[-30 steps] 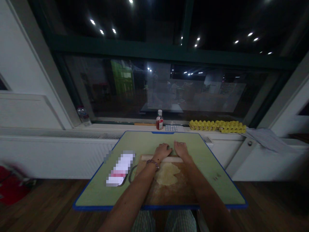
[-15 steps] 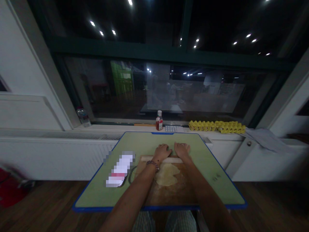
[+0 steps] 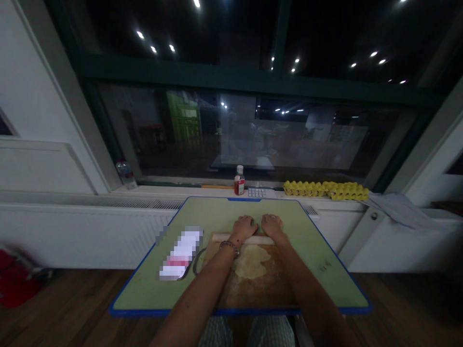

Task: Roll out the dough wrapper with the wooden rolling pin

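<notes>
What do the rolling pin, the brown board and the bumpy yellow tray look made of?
Rolling pin: probably wood, matte; plain pale beige, grain not resolvable.
Brown board: likely wood, dull finish, going by its warm brown tone.
Bumpy yellow tray: moulded pulp or plastic; repeated bumps suggest moulding, but the picture can't settle which.

Dough (image 3: 249, 266) on board (image 3: 260, 295), rolling pin (image 3: 258, 239) behind it; phone (image 3: 183, 252) left of board; bottle (image 3: 239, 184) on sill (image 3: 219, 192).

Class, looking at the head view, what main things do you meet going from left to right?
Blurred red object, clear plastic bottle, phone-like device, left hand, right hand, bumpy yellow tray, pale sheet.
</notes>
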Action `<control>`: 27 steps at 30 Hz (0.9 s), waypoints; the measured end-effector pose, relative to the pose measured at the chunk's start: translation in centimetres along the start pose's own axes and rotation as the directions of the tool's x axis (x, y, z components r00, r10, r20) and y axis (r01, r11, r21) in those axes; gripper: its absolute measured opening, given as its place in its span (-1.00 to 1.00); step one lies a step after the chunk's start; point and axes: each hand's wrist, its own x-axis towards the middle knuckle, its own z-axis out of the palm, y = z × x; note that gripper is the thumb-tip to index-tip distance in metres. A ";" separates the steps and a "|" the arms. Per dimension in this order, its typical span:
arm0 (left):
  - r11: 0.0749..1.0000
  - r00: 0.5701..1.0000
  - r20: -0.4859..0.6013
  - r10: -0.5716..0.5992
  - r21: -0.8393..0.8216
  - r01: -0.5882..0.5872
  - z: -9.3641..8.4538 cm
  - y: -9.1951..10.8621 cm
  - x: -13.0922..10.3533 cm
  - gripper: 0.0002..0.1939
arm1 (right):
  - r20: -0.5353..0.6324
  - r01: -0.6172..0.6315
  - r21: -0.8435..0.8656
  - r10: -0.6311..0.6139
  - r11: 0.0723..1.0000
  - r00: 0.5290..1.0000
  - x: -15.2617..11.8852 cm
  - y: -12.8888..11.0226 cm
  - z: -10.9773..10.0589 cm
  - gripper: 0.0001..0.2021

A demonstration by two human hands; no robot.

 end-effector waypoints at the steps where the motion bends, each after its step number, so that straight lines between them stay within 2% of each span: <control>1: 1.000 1.000 0.002 -0.004 0.003 0.004 0.0 0.0 0.0 -0.65 | 0.002 -0.014 0.021 0.013 1.000 1.000 0.1 0.0 0.1 -0.58; 6: 1.000 1.000 -0.004 -0.002 -0.003 0.002 0.1 0.0 0.0 -0.65 | 0.000 0.135 0.075 -0.136 0.988 0.991 0.5 0.3 0.5 -0.56; 11: 1.000 1.000 -0.006 0.003 -0.002 -0.003 0.2 -0.1 0.0 -0.64 | -0.026 0.166 0.080 -0.164 0.983 0.986 0.6 0.4 0.7 -0.63; 21: 1.000 1.000 -0.005 0.016 -0.013 -0.016 0.3 -0.2 0.1 -0.65 | -0.014 0.183 0.079 -0.183 0.980 0.983 0.6 0.3 0.3 -0.65; 27: 1.000 0.999 -0.043 0.026 -0.006 -0.027 0.5 -0.3 0.1 -0.70 | -0.004 0.225 0.052 -0.225 0.973 0.974 0.7 0.2 0.1 -0.66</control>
